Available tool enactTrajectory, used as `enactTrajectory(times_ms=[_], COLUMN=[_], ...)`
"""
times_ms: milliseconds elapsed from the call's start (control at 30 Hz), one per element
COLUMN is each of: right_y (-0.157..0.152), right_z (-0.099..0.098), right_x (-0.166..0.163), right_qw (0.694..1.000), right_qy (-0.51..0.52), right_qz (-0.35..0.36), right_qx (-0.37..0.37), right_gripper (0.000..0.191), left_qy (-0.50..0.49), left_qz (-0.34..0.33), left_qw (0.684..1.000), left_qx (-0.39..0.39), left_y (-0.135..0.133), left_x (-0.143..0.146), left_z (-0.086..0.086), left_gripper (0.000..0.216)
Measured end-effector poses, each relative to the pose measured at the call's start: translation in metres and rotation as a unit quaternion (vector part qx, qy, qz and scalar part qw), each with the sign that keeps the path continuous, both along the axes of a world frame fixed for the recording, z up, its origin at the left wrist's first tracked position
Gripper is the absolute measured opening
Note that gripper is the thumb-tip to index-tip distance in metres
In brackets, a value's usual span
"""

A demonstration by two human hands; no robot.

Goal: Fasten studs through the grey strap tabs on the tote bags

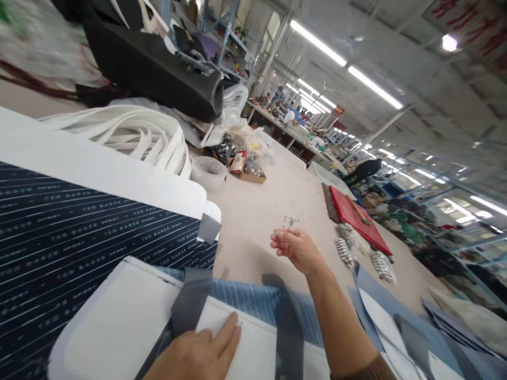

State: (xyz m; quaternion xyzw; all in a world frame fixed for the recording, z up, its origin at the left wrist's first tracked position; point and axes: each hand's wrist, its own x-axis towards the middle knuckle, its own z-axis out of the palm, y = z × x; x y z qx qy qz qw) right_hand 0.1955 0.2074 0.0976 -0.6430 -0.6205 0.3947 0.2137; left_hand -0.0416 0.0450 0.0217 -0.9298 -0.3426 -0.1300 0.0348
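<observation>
My left hand lies with its fingers stretched out on a white panel backed by blue striped fabric. Dark grey straps cross this panel on both sides of the hand. Above the table my right hand is raised, its thumb and fingertips pinched together. Whatever small thing sits at the fingertips is too blurred to name. Just beyond it, several tiny metal pieces are scattered on the table. Dark navy fabric with printed lettering spreads at the left.
White strips and a tape roll lie at the back left, beside a cardboard box of small parts. To the right are a red pad, bundled metal pieces and more blue panels. A black roll lies behind.
</observation>
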Motion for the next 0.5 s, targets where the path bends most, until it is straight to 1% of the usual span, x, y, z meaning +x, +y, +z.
enactTrajectory(times_ms=[67, 100, 133, 200, 267, 367, 433, 500], right_y=[-0.031, -0.045, -0.058, -0.079, -0.093, -0.108, -0.117, -0.126], right_z=[0.006, 0.008, 0.01, 0.011, 0.008, -0.003, -0.013, -0.023], right_x=[-0.011, -0.016, -0.021, -0.029, -0.034, -0.035, -0.035, -0.036], right_qw=[0.991, 0.976, 0.954, 0.91, 0.898, 0.899, 0.91, 0.931], right_qy=[0.125, 0.199, 0.271, 0.374, 0.4, 0.399, 0.374, 0.323], right_qz=[-0.028, -0.051, -0.075, -0.113, -0.125, -0.136, -0.143, -0.142], right_qx=[-0.05, -0.079, -0.106, -0.137, -0.136, -0.12, -0.106, -0.095], right_gripper=[0.028, 0.026, 0.024, 0.024, 0.024, 0.025, 0.027, 0.03], left_qy=[0.001, 0.0, -0.001, -0.002, -0.004, -0.009, -0.012, -0.015], left_qz=[-0.012, -0.017, -0.021, -0.025, -0.025, -0.02, -0.02, -0.018], left_qw=[0.999, 0.998, 0.998, 0.997, 0.996, 0.996, 0.997, 0.997], left_qx=[-0.04, -0.055, -0.066, -0.079, -0.088, -0.089, -0.079, -0.068], left_y=[0.001, 0.001, 0.001, 0.001, 0.0, 0.0, -0.001, -0.002], left_x=[0.001, 0.001, 0.001, 0.001, 0.0, -0.001, -0.001, -0.002], left_z=[0.005, 0.007, 0.009, 0.013, 0.016, 0.016, 0.016, 0.016], left_gripper=[0.049, 0.051, 0.052, 0.052, 0.05, 0.047, 0.046, 0.045])
